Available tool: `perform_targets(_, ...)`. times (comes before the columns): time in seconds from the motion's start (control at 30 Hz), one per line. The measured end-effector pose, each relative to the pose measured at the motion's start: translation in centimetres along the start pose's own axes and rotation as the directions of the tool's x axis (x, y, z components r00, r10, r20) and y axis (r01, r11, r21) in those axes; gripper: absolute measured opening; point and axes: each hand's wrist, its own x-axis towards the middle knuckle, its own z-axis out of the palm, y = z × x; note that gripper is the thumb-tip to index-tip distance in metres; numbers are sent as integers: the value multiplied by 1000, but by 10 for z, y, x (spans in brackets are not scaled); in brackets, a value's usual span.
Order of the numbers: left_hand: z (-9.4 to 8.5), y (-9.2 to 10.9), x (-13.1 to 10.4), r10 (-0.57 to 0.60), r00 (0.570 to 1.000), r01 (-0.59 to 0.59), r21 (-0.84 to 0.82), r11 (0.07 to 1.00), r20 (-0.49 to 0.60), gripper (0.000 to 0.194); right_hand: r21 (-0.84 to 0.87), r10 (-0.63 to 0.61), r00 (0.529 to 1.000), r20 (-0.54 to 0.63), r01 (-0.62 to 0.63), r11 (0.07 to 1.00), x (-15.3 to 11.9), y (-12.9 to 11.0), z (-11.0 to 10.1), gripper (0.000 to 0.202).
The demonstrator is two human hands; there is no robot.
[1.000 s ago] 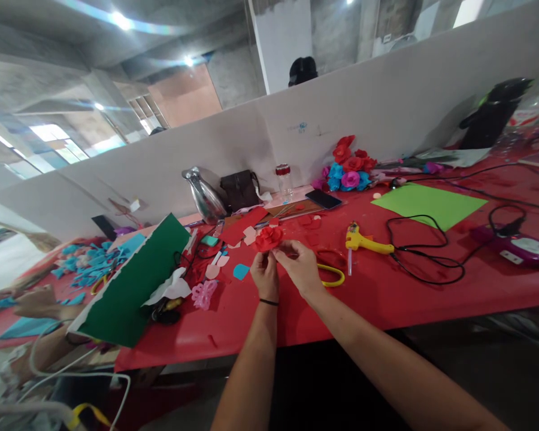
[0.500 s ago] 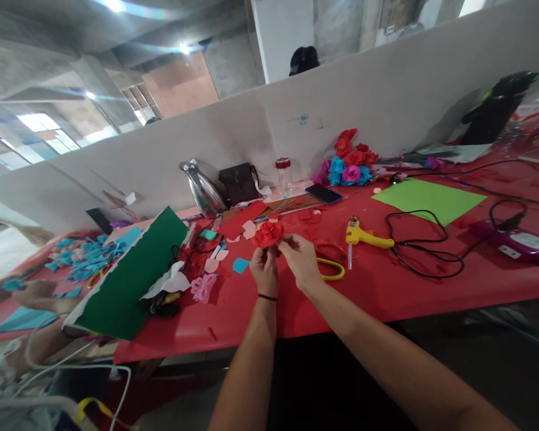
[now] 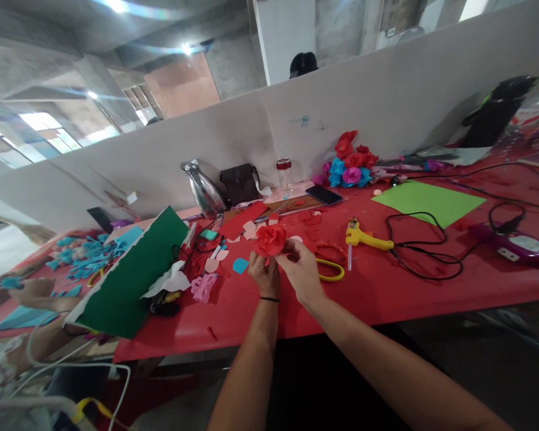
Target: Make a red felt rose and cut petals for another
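Since the red flower (image 3: 269,240) sits above the bench (image 3: 197,326) in the person's grasp, the inspection starts there. Its petals are open and face upward and away from the person. The left hand (image 3: 264,274) is clamped on the underside of the flower, fingers gathered at the base. The right hand (image 3: 303,272) has its thumb and fingers drawn close together against the right edge; whether a petal is pinched between them cannot be told. In my judgement, sound handling calls for a firm hold at the base, light fingertip pressure at the petal rim and no squeezing of the centre, as thin petals may crease or tear.

Position relative to the hands: the flower lies directly above the left fingers and to the left of the right fingertips, touching both hands. The hands are near each other, with the flower between their fingertips.

Further out, the yellow-handled scissors (image 3: 331,276) lie just beside the right hand, and the yellow glue gun (image 3: 369,240) lies beyond them. To the left are a blue cut piece (image 3: 241,266) and a pink ornament (image 3: 203,288). A bunch of flowers (image 3: 351,173) rests near the partition (image 3: 233,134).
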Motion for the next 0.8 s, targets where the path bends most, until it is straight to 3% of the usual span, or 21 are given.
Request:
perform_targets(0.2, 3, 5, 1, 2, 1000, -1, 13, 1000, -15, 23, 223, 137, 990, -12, -131, 966, -1, -10, -8, 15)
perform_targets(0.37, 5, 10, 1, -11, 998, 19, -150, 989, 55, 18, 194, 165, 986, -37, -154, 969, 8, -9, -15, 20)
perform_targets(0.57, 5, 18, 1, -31, 993, 57, -235, 970, 113, 17, 137, 188, 981, -39, -181, 974, 10, -9, -20, 17)
perform_targets(0.7, 5, 18, 1, -89, 994, 102, -255, 962, 63, 22, -7, 163, 987, 5, -162, 987, 14, -11, -34, 19)
perform_targets(0.8, 7, 14, 4, -225, 974, 218, -350, 911, 21, 21, -333, -22, 1000, -2, 20, 943, 29, -14, -72, 24)
